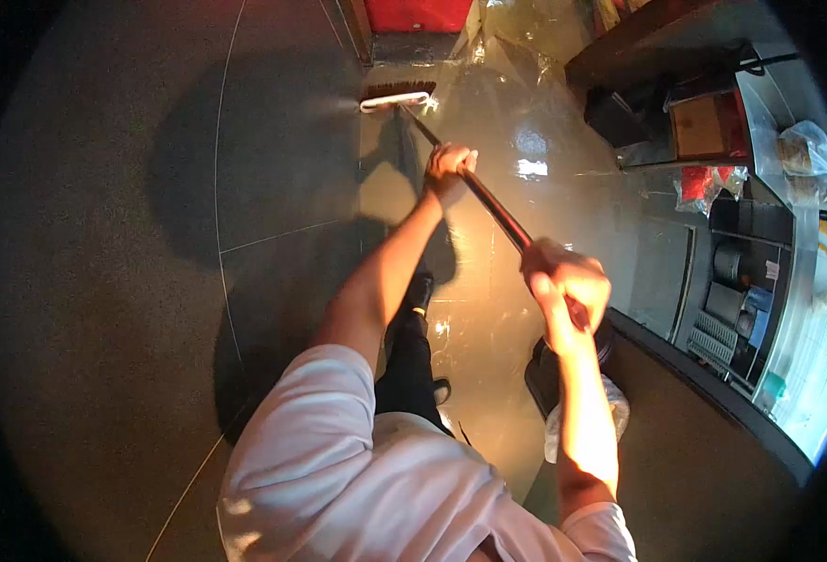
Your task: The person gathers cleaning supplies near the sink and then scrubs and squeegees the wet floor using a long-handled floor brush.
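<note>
A long-handled broom (500,213) slants across the middle of the head view. Its pale head (396,101) with dark bristles rests on the floor at the top, close to a doorway edge. My left hand (448,169) is wrapped round the lower part of the dark reddish handle, nearer the broom head. Around the handle's upper end, closer to my body, my right hand (568,284) is closed.
The tiled floor (104,234) is dull on the left and shiny (526,122) ahead. A counter with shelves (727,290) runs along the right side. Beside my right forearm stands a dark bin (545,379) with a clear plastic liner. A red panel (420,14) is at the top.
</note>
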Motion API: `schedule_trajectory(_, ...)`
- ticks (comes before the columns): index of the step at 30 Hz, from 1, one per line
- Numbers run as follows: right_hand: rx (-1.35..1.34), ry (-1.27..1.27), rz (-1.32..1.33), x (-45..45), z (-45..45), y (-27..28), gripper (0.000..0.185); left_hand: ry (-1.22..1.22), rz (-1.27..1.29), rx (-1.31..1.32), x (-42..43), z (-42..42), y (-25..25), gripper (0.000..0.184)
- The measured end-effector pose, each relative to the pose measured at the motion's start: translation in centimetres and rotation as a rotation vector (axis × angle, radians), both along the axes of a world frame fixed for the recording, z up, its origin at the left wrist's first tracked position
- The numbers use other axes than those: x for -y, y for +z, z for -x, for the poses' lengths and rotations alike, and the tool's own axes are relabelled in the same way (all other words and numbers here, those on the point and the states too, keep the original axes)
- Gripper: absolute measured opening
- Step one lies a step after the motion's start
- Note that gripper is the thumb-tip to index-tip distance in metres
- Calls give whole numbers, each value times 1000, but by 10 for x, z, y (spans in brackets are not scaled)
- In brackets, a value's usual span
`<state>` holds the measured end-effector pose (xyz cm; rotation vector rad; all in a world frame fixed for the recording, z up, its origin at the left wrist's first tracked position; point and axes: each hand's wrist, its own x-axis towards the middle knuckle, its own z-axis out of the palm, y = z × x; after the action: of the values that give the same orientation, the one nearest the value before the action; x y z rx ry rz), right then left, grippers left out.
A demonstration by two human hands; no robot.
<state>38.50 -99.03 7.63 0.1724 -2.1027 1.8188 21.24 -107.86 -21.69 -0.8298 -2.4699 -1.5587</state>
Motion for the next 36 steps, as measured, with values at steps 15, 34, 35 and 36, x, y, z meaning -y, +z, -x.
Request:
schedule_trajectory(15, -256, -202, -114, -116, -223, 220, 34, -345, -240, 301, -110, -275, 191, 35)
schedule_trajectory(34, -197, -929, 389, -36, -410, 72, 37, -853, 24, 242, -64, -441, 13, 37)
schedule_trajectory(35, -149, -980, 152, -39, -412, 92, 38, -866, 6, 134, -86, -458, 30, 34)
schedule_trajectory(36, -37, -1106, 54, -38, -421, 103, 39, -859, -72, 207, -105, -474, 24, 27)
